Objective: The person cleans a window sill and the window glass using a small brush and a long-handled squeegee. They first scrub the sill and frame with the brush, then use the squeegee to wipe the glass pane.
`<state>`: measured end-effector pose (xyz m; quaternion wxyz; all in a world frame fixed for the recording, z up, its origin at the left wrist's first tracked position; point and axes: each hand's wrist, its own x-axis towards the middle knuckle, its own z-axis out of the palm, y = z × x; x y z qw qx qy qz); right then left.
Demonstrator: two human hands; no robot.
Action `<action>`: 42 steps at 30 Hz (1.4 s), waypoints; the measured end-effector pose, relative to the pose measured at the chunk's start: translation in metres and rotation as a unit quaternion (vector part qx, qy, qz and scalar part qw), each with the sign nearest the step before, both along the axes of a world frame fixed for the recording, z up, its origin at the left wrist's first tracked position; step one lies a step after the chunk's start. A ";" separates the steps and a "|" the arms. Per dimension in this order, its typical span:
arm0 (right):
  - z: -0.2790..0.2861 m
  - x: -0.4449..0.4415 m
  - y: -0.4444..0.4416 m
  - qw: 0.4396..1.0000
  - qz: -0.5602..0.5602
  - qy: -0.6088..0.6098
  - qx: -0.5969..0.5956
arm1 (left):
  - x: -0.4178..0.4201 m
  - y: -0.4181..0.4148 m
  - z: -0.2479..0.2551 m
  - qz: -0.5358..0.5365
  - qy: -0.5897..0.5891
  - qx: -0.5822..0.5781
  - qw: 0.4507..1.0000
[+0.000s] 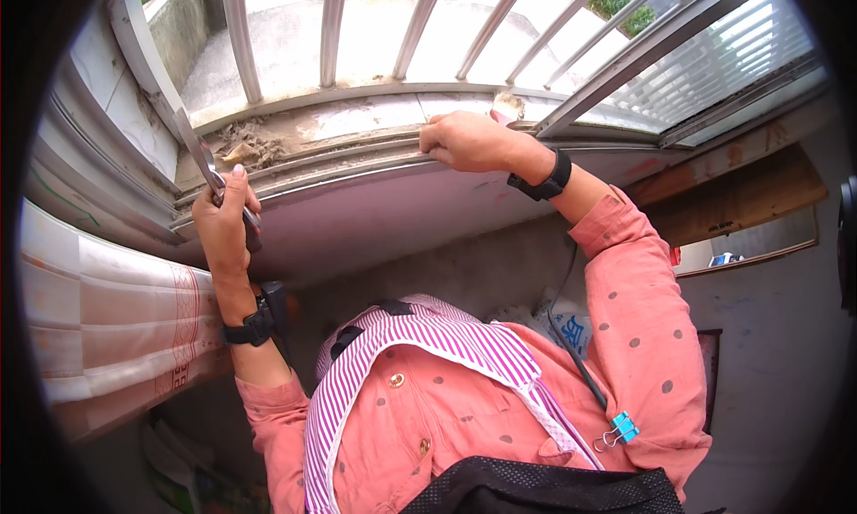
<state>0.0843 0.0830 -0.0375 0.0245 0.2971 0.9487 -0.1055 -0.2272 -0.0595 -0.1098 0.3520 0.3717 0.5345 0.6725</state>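
My left hand point(226, 209) grips a metal-bladed hand tool point(194, 145) by its dark handle, with the blade pointing up beside the left window frame. My right hand point(465, 141) is over the window track point(348, 155), its fingers curled; whether anything is inside them is hidden. Just behind that hand, a tan-bristled brush-like thing point(510, 105) with a red part rests on the sill. Grey-brown debris point(254, 145) is heaped at the sill's left end, with a paler scrap in it. Dirt also lies along the track and the tiled sill point(368, 114).
Metal window bars point(331, 35) rise beyond the sill. A glazed sliding sash point(710, 65) stands at the right. At the left hangs a white curtain point(127, 313) with a red pattern. A wooden board point(743, 199) juts out at the right, below the window.
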 end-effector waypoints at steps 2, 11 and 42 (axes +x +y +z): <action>-0.001 0.001 0.002 1.000 0.000 0.005 0.002 | 0.000 0.000 -0.003 0.001 -0.007 -0.003 1.000; 0.004 -0.004 0.011 0.992 -0.065 -0.024 -0.106 | -0.003 0.001 -0.006 -0.015 -0.004 0.006 1.000; 0.051 0.042 -0.019 0.987 -0.061 0.000 0.145 | -0.001 0.000 -0.004 -0.008 0.000 -0.001 1.000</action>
